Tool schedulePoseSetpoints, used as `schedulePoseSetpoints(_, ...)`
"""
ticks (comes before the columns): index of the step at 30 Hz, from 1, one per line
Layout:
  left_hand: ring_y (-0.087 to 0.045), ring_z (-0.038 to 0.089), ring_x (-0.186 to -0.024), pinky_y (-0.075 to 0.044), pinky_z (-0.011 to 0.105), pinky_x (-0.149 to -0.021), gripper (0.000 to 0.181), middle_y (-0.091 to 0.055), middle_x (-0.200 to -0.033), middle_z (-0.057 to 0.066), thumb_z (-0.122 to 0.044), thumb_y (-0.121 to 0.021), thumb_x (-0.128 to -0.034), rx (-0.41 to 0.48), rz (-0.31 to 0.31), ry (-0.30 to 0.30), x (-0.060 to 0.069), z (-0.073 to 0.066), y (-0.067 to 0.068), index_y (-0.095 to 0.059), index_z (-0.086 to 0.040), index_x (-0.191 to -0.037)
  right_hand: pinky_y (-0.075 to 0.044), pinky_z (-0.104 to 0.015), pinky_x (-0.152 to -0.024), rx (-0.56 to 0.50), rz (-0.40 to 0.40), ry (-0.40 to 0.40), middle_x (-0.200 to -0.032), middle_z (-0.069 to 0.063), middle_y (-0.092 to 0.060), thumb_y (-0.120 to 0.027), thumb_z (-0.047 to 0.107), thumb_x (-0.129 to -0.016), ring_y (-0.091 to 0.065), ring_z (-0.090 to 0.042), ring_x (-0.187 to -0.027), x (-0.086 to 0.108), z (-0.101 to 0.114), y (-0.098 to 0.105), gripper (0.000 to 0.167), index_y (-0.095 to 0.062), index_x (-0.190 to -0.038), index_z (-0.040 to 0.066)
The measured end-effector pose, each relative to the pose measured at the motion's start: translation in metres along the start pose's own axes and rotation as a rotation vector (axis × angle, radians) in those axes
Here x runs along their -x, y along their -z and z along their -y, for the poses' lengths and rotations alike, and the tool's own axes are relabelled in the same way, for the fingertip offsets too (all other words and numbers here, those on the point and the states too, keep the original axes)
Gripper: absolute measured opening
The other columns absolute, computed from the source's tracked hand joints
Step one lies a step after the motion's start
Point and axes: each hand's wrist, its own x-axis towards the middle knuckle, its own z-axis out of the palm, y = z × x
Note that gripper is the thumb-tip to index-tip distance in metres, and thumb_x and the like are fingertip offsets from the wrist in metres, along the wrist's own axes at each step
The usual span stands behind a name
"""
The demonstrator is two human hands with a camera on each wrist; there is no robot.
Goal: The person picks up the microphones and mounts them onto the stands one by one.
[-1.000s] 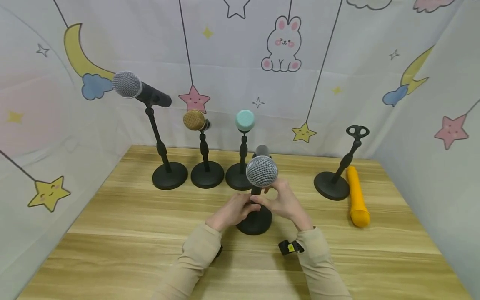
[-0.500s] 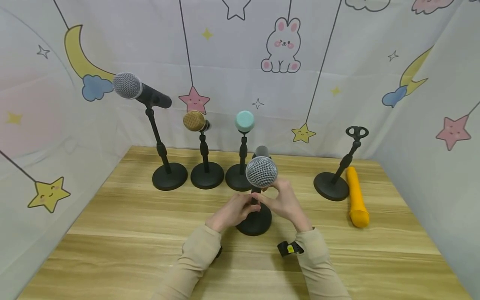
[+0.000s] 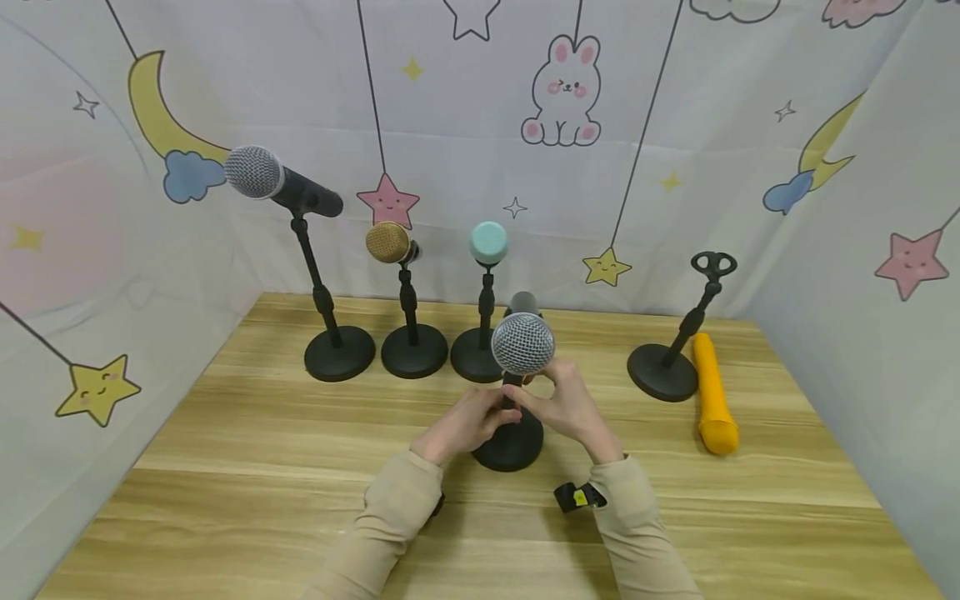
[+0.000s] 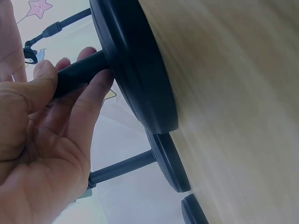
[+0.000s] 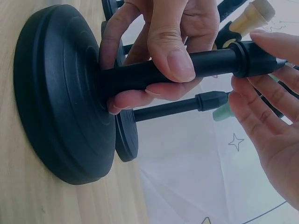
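Observation:
A black microphone stand (image 3: 512, 450) stands upright at the middle of the table, carrying a microphone with a silver mesh head (image 3: 522, 343). Low on its pole (image 5: 215, 62), just above the round base (image 5: 63, 98), my left hand (image 3: 467, 421) grips with thumb and fingers. Higher up, my right hand (image 3: 566, 402) pinches the collar (image 5: 250, 58) at the pole's top between thumb and fingers. The left wrist view shows my left hand (image 4: 56, 121) close to the base, with fingertips touching or nearly touching it. From the head, the microphone hides part of the pole and some right-hand fingers.
Behind stand three more stands, with a silver-headed microphone (image 3: 255, 172), a gold one (image 3: 390, 242) and a mint one (image 3: 489, 242). At right, a stand with a bare clip (image 3: 713, 265) leans beside a yellow-orange microphone (image 3: 715, 400) lying on the table (image 3: 247, 500). Printed cloth walls (image 3: 465, 125) enclose it.

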Motion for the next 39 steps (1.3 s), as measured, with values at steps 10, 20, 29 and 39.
schedulePoseSetpoints(10, -0.05, 0.009, -0.073, -0.044, 0.021, -0.069, 0.015, -0.062, -0.081, 0.0, -0.02, -0.062, -0.0992, 0.019, -0.008, 0.028, 0.001, -0.001, -0.001, -0.068, -0.007, -0.095, -0.056, -0.045, -0.097, -0.131, -0.078, -0.018, -0.118, -0.018, -0.072, -0.072, -0.001, -0.09, -0.067, -0.017, -0.112, -0.001, 0.003, -0.003, 0.03, -0.067, -0.119, -0.001)
schedulePoseSetpoints(20, -0.059, 0.01, -0.078, -0.051, 0.025, -0.075, 0.015, -0.072, -0.089, 0.005, -0.02, -0.063, -0.0991, 0.008, -0.028, 0.018, 0.0, -0.001, -0.003, -0.07, -0.007, -0.095, -0.053, -0.034, -0.101, -0.222, -0.175, 0.011, -0.113, -0.028, -0.07, -0.066, 0.002, -0.095, -0.058, 0.01, -0.112, -0.002, 0.003, -0.01, 0.02, -0.067, -0.112, -0.009)
schedulePoseSetpoints(29, -0.061, 0.011, -0.079, -0.052, 0.025, -0.076, 0.016, -0.073, -0.09, 0.005, -0.022, -0.063, -0.0989, 0.006, -0.033, 0.034, 0.001, 0.0, -0.003, -0.071, -0.008, -0.096, -0.056, -0.034, -0.095, -0.156, -0.258, 0.041, -0.103, -0.025, -0.074, -0.069, -0.011, -0.086, -0.063, 0.006, -0.104, -0.004, 0.004, -0.014, 0.018, -0.07, -0.104, -0.008)
schedulePoseSetpoints(39, -0.06, 0.011, -0.078, -0.051, 0.025, -0.075, 0.016, -0.073, -0.09, 0.004, -0.021, -0.064, -0.0987, 0.003, -0.035, 0.039, 0.001, 0.0, -0.003, -0.071, -0.008, -0.097, -0.055, -0.028, -0.092, -0.146, -0.292, 0.049, -0.105, -0.025, -0.073, -0.069, -0.012, -0.086, -0.062, 0.005, -0.105, -0.005, 0.005, -0.017, 0.02, -0.07, -0.105, -0.008)
